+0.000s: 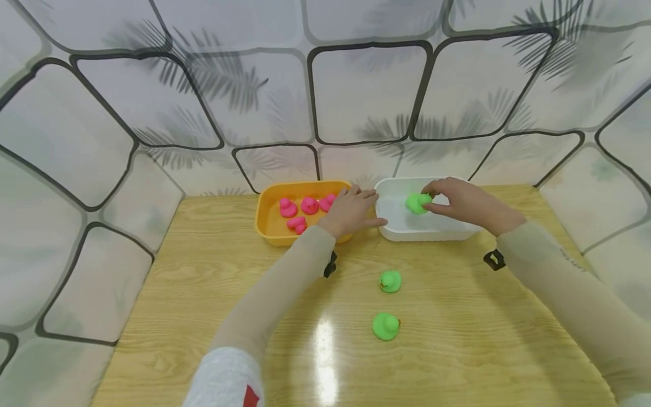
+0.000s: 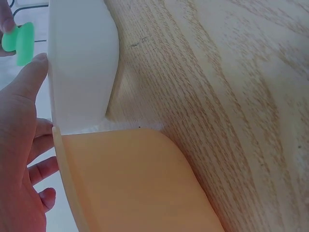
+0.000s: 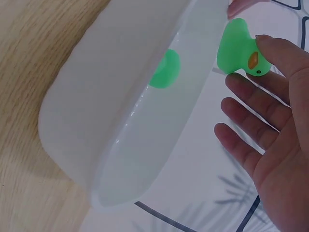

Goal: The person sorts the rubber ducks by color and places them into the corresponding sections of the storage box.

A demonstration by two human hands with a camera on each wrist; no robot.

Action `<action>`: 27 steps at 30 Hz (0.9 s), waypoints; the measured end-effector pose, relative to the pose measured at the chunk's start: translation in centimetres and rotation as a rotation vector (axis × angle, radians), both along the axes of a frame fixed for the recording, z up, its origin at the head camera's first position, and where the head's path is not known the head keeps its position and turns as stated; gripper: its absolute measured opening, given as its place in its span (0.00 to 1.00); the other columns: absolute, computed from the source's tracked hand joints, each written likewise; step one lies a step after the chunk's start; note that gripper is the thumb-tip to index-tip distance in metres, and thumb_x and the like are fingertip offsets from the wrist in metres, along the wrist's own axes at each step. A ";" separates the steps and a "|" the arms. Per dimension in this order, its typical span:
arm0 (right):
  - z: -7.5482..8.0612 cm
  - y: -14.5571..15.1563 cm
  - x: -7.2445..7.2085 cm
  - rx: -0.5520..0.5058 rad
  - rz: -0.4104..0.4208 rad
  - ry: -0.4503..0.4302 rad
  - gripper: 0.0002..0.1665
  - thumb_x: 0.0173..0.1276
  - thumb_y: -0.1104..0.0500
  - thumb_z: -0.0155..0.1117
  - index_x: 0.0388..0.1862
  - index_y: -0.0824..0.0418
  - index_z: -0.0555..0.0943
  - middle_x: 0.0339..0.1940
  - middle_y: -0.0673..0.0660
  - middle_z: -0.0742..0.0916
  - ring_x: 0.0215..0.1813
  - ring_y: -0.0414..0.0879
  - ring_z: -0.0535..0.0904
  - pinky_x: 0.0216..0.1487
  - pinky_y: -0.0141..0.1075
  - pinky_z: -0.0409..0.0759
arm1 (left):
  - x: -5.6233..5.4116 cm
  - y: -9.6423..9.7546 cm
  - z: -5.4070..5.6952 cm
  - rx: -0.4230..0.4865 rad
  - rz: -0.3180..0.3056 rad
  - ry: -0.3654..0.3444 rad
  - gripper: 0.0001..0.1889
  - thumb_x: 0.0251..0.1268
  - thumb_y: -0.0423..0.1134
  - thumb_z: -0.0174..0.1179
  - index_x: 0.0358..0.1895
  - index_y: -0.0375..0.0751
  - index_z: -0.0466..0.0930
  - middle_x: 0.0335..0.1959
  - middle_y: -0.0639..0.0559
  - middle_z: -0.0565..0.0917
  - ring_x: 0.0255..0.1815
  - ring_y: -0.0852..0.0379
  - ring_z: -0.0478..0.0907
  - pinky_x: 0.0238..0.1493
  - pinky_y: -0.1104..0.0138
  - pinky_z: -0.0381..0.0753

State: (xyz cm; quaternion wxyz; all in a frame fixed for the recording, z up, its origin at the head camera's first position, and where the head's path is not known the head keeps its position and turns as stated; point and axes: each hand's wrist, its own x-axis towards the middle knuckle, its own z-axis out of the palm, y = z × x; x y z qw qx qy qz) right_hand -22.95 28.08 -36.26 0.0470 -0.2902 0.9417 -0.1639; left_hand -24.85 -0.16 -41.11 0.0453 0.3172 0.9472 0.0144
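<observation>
My right hand pinches a green rubber duck between thumb and fingertips, above the white bin. The right wrist view shows that duck's orange bill, with another green duck inside the white bin. My left hand spreads its fingers over the right end of the orange bin, its thumb reaching to the white bin's near left corner. It holds nothing; whether it touches the rims I cannot tell. Several pink rubber ducks lie in the orange bin, one partly hidden by my left hand.
Two more green ducks stand on the wooden table: one just in front of the white bin, the other nearer me. Behind the bins rises a patterned wall covering, which also runs along both sides.
</observation>
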 end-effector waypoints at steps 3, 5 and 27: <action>-0.3 0.2 0.2 -0.005 0.011 0.009 0.20 0.74 0.58 0.70 0.59 0.69 0.81 0.50 0.64 0.89 0.55 0.62 0.84 0.59 0.59 0.79 | 0.1 0.0 0.0 -0.002 0.000 0.000 0.42 0.73 0.73 0.48 0.80 0.50 0.65 0.81 0.54 0.66 0.76 0.48 0.63 0.70 0.55 0.65; -0.4 0.4 0.4 -0.005 0.015 0.019 0.20 0.75 0.59 0.69 0.59 0.69 0.81 0.49 0.64 0.88 0.55 0.63 0.83 0.58 0.59 0.78 | 0.1 0.0 0.0 -0.002 -0.001 0.000 0.42 0.73 0.73 0.48 0.80 0.50 0.65 0.81 0.54 0.66 0.76 0.48 0.63 0.71 0.55 0.64; -1.3 0.8 6.1 -0.059 0.088 0.136 0.15 0.68 0.61 0.75 0.52 0.63 0.86 0.48 0.55 0.89 0.52 0.55 0.83 0.55 0.51 0.80 | 0.0 0.0 -0.1 0.013 -0.002 -0.010 0.42 0.73 0.73 0.49 0.80 0.49 0.65 0.81 0.53 0.66 0.75 0.47 0.63 0.71 0.53 0.65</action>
